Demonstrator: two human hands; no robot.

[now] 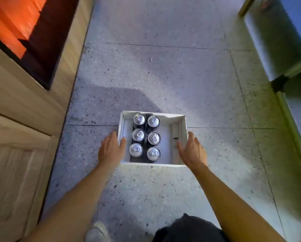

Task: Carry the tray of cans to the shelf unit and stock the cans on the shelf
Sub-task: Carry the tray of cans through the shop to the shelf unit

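- White tray sits on speckled floor, straight ahead between both hands.
- Six cans stand upright, two columns, crowded toward the left fingers; bare strip of tray by the right fingers.
- Left hand: fingers spread, thumb on left wall, no grip closed.
- Right hand: fingers wide, palm against right wall.
- Step judged: taking hold to lift. Hook fingertips under both walls, lift level; load sits left, so expect tilt that side.

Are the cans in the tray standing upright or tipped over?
Upright. All six cans show round silver tops with pull tabs facing the camera, in two rows of three inside the white tray; none lies on its side.
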